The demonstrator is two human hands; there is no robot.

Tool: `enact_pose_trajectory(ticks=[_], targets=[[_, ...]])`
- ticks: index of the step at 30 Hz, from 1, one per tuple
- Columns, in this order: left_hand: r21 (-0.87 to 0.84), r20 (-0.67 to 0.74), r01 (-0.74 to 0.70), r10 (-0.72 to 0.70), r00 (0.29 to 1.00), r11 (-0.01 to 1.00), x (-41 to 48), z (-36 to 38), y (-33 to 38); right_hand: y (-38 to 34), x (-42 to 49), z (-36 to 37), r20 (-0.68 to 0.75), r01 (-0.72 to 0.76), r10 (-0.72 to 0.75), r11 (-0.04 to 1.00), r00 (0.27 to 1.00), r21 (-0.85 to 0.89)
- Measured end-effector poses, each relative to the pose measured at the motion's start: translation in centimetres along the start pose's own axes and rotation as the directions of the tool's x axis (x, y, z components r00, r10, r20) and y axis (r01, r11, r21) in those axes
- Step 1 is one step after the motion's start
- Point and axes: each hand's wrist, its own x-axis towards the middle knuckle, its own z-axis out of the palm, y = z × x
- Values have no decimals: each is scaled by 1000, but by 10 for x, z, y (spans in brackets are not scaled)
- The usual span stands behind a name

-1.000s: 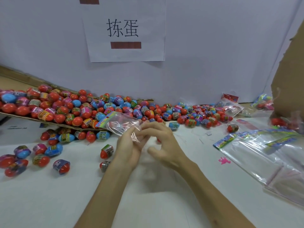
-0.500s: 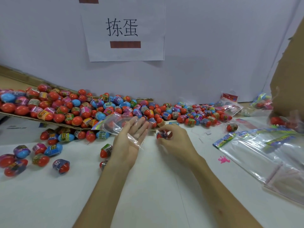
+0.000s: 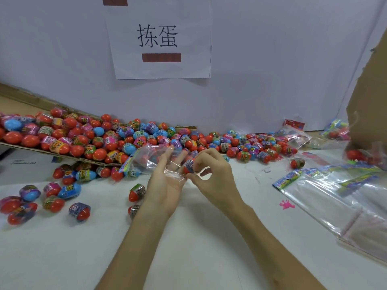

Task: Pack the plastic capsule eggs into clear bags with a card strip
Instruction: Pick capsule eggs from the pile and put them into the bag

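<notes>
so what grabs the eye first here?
The heap of eggs spills off a cardboard sheet along the back left, under a paper sign on the wall. At centre, the right hand pinches an egg at the mouth of a clear bag draped over the left hand. A stack of empty bags lies at right.

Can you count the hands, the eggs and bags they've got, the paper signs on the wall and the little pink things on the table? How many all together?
Hands: 2 (left hand, right hand)
egg pinched in the right hand: 1
clear bag on the left hand: 1
paper sign: 1
pink splat shape: 1
Total: 6
</notes>
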Motion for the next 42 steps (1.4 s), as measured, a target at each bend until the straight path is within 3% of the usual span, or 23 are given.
enact_pose_trajectory(ticks=[9, 15, 25, 27, 29, 32, 35, 39, 42], targets=[[-91, 29, 58, -56, 998, 994, -1, 1, -1, -4, -3, 3, -7, -31, 32, 996, 999, 84], [-45, 34, 83, -82, 996, 996, 0, 0, -1, -2, -6, 6, 139, -67, 68, 998, 988, -9], [-13, 103, 167, -164, 981, 986, -4, 4, -6, -5, -6, 8, 197, -30, 64, 985, 978, -170], [-14, 81, 168, -167, 983, 986, -4, 4, -7, -4, -5, 6, 152, -15, 30, 995, 988, -98], [-19, 32, 151, -150, 988, 988, -4, 6, -5, 1, -1, 1, -25, -13, 14, 1000, 1000, 15], [-61, -22, 135, -137, 990, 989, -3, 7, -1, 16, 5, -12, -240, -118, 112, 993, 964, -12], [-83, -41, 111, -114, 993, 990, -3, 6, 3, 31, 4, -19, -98, -258, 249, 961, 964, -97], [-115, -55, 56, -63, 997, 992, -2, 3, 7, 35, -3, -11, 210, -231, 286, 939, 935, -254], [-120, -70, 21, -29, 997, 993, -2, 0, 9, 33, -5, -2, 211, -166, 271, 896, 939, -412]])
